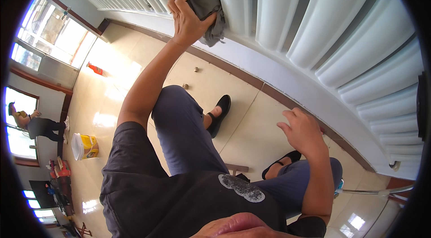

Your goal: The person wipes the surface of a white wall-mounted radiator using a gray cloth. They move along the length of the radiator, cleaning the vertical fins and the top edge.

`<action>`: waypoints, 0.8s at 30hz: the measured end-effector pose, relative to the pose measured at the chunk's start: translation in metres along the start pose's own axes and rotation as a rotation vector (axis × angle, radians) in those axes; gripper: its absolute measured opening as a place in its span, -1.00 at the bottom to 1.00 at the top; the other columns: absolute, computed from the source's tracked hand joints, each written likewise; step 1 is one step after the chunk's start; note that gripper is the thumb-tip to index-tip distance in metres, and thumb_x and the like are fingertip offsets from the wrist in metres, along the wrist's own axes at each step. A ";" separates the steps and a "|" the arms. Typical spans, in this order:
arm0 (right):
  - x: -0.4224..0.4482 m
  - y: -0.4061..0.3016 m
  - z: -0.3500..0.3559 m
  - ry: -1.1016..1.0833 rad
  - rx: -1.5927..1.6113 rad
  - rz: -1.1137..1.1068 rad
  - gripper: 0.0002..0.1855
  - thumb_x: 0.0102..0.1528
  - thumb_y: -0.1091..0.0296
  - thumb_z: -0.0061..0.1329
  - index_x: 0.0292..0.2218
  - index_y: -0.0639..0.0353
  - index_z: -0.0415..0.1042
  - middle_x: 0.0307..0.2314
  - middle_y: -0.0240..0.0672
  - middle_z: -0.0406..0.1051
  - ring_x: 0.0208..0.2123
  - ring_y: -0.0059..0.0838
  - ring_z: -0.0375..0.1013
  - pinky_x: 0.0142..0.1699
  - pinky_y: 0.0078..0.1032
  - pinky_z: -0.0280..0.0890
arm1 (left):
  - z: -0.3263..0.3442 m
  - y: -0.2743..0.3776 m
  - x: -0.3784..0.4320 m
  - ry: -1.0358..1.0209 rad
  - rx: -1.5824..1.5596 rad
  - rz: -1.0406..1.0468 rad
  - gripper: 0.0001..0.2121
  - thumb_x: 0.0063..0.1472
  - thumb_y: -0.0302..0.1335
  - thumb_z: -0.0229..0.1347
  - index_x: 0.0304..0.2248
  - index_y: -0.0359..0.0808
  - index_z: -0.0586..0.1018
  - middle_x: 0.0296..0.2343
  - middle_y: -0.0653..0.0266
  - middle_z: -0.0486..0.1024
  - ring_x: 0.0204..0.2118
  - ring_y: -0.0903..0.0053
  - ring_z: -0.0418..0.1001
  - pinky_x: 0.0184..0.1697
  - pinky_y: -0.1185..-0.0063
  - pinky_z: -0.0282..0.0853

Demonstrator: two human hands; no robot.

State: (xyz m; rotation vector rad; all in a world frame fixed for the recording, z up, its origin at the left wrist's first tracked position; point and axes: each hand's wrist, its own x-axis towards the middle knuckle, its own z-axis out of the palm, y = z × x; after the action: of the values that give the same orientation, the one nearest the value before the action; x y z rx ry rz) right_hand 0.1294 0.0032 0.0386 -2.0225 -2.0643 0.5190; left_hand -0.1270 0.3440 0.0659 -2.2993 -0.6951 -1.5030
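Observation:
A crumpled grey cloth [206, 10] is in my left hand [188, 19], which presses it to the lower part of a tall white slatted panel [235, 5]. My fingers spread over the cloth, and one end of it hangs past the panel's lower edge. My right hand [303, 132] is empty, its fingers apart and slightly bent. It hovers above the tiled floor, near the brown skirting strip [286, 100] and the white ledge [296, 73] under the panel.
Two small pieces, a pale one [196, 69] and a brownish one [185, 86], lie on the floor. Farther left are a red bottle [95, 69] and a yellow-and-white bucket [86, 146]. Another person [37, 123] stands by the window. A thin pipe [373, 191] runs at right.

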 end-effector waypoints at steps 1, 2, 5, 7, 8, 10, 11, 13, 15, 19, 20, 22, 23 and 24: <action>0.001 0.001 0.000 -0.018 -0.010 -0.001 -0.68 0.18 0.18 0.08 -0.13 0.22 0.49 -0.31 -0.14 0.46 -0.24 -0.01 0.48 -0.13 -0.18 0.37 | -0.003 0.002 0.000 0.004 -0.030 0.027 -0.22 -0.15 -0.45 0.46 -0.01 -0.31 0.19 0.10 -0.11 0.08 0.09 0.06 0.13 0.11 0.31 0.14; 0.002 -0.001 0.000 -0.010 -0.012 -0.014 -0.70 0.18 0.18 0.08 -0.17 0.22 0.49 -0.32 -0.14 0.45 -0.24 -0.03 0.48 -0.14 -0.19 0.38 | -0.013 0.012 0.008 0.057 -0.102 0.068 -0.41 -0.08 -0.59 0.40 -0.10 -0.31 0.30 -0.02 0.02 0.29 -0.01 0.23 0.28 0.01 0.44 0.27; 0.004 -0.010 -0.003 0.011 -0.013 -0.052 -0.72 0.18 0.19 0.08 -0.25 0.24 0.47 -0.34 -0.15 0.44 -0.24 -0.09 0.49 -0.15 -0.21 0.40 | -0.026 0.012 0.035 0.123 -0.204 0.033 -0.59 -0.01 -0.59 0.37 -0.21 -0.32 0.42 -0.22 0.17 0.45 -0.23 0.38 0.42 -0.14 0.55 0.35; 0.005 -0.016 -0.005 0.019 -0.010 -0.071 -0.72 0.18 0.18 0.08 -0.25 0.24 0.47 -0.33 -0.15 0.45 -0.23 -0.09 0.49 -0.14 -0.21 0.40 | -0.038 0.025 0.066 0.355 -0.232 -0.263 -0.80 0.09 -0.59 0.30 -0.33 -0.33 0.50 -0.38 0.27 0.46 -0.35 0.32 0.43 -0.24 0.51 0.36; 0.006 -0.020 -0.008 0.011 -0.016 -0.076 -0.72 0.18 0.18 0.07 -0.25 0.25 0.46 -0.32 -0.15 0.45 -0.22 -0.09 0.49 -0.14 -0.21 0.40 | -0.043 0.006 0.084 0.482 -0.199 -0.318 -0.75 0.10 -0.45 0.36 -0.28 -0.29 0.55 -0.40 0.33 0.51 -0.36 0.59 0.42 -0.25 0.60 0.35; 0.007 -0.029 -0.012 -0.017 -0.031 -0.073 -0.71 0.19 0.17 0.06 -0.25 0.25 0.46 -0.31 -0.15 0.45 -0.22 -0.09 0.50 -0.14 -0.21 0.40 | -0.060 0.002 0.124 0.525 -0.267 -0.454 -0.78 0.21 -0.45 0.26 -0.20 -0.37 0.56 -0.26 0.23 0.43 -0.24 0.50 0.37 -0.13 0.55 0.32; 0.007 -0.030 -0.009 -0.027 -0.051 -0.086 -0.70 0.20 0.16 0.06 -0.25 0.25 0.46 -0.30 -0.14 0.46 -0.22 -0.09 0.50 -0.13 -0.21 0.40 | -0.065 -0.001 0.145 0.519 -0.399 -0.459 -0.75 0.22 -0.45 0.24 -0.18 -0.41 0.53 -0.22 0.17 0.40 -0.18 0.43 0.37 -0.08 0.49 0.31; 0.013 -0.033 0.001 -0.047 -0.081 -0.146 -0.69 0.20 0.15 0.05 -0.24 0.25 0.46 -0.29 -0.13 0.46 -0.21 -0.09 0.50 -0.12 -0.21 0.41 | -0.084 -0.010 0.173 0.504 -0.628 -0.453 -0.69 0.23 -0.45 0.20 -0.14 -0.50 0.46 -0.14 0.06 0.35 -0.07 0.29 0.35 0.03 0.38 0.30; 0.016 -0.034 0.008 -0.095 -0.108 -0.133 -0.68 0.21 0.13 0.05 -0.24 0.25 0.46 -0.29 -0.12 0.46 -0.21 -0.09 0.51 -0.11 -0.21 0.41 | -0.047 0.000 0.167 0.527 -0.319 -0.301 -0.80 0.37 -0.48 0.06 -0.15 -0.48 0.58 -0.10 0.09 0.41 -0.06 0.34 0.41 0.03 0.44 0.32; 0.015 -0.035 0.015 -0.113 -0.112 -0.124 -0.68 0.20 0.13 0.06 -0.24 0.25 0.47 -0.30 -0.10 0.46 -0.20 -0.09 0.51 -0.10 -0.21 0.42 | 0.000 -0.007 0.122 0.681 -0.143 -0.171 -0.80 0.33 -0.44 0.11 -0.22 -0.46 0.58 -0.29 0.15 0.44 -0.26 0.46 0.41 -0.20 0.51 0.35; 0.015 -0.035 0.016 -0.138 -0.106 -0.103 -0.67 0.20 0.11 0.06 -0.18 0.23 0.47 -0.27 -0.11 0.46 -0.17 -0.08 0.50 -0.07 -0.20 0.40 | 0.005 -0.015 0.105 0.671 -0.103 -0.133 -0.82 0.33 -0.46 0.12 -0.17 -0.42 0.59 -0.23 0.20 0.40 -0.24 0.50 0.36 -0.17 0.56 0.31; 0.014 -0.032 0.016 -0.192 -0.102 -0.043 -0.61 0.20 0.08 0.05 -0.07 0.17 0.47 -0.21 -0.12 0.46 -0.11 -0.06 0.47 -0.02 -0.16 0.37 | 0.016 -0.010 0.073 0.568 -0.167 -0.185 -0.77 0.37 -0.55 0.00 -0.04 -0.40 0.57 -0.09 0.11 0.24 -0.17 0.40 0.26 -0.05 0.52 0.21; 0.013 -0.030 0.018 -0.162 -0.107 -0.058 -0.64 0.20 0.10 0.06 -0.13 0.20 0.48 -0.25 -0.12 0.46 -0.14 -0.06 0.48 -0.05 -0.17 0.38 | 0.021 -0.006 0.059 0.549 -0.213 -0.276 -0.78 0.38 -0.56 -0.01 -0.06 -0.41 0.57 -0.10 0.14 0.24 -0.21 0.42 0.26 -0.10 0.52 0.23; 0.011 -0.028 0.021 -0.133 -0.110 -0.073 -0.67 0.19 0.12 0.07 -0.19 0.24 0.48 -0.28 -0.11 0.47 -0.17 -0.07 0.50 -0.07 -0.18 0.40 | 0.025 -0.003 0.049 0.536 -0.251 -0.313 -0.78 0.37 -0.58 -0.01 -0.06 -0.41 0.57 -0.10 0.14 0.23 -0.20 0.42 0.26 -0.11 0.53 0.24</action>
State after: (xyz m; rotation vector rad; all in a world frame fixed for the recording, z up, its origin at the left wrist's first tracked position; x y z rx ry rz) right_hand 0.0949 0.0115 0.0293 -2.0134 -2.2816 0.5516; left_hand -0.0925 0.3701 0.1007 -1.8534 -0.7629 -2.3424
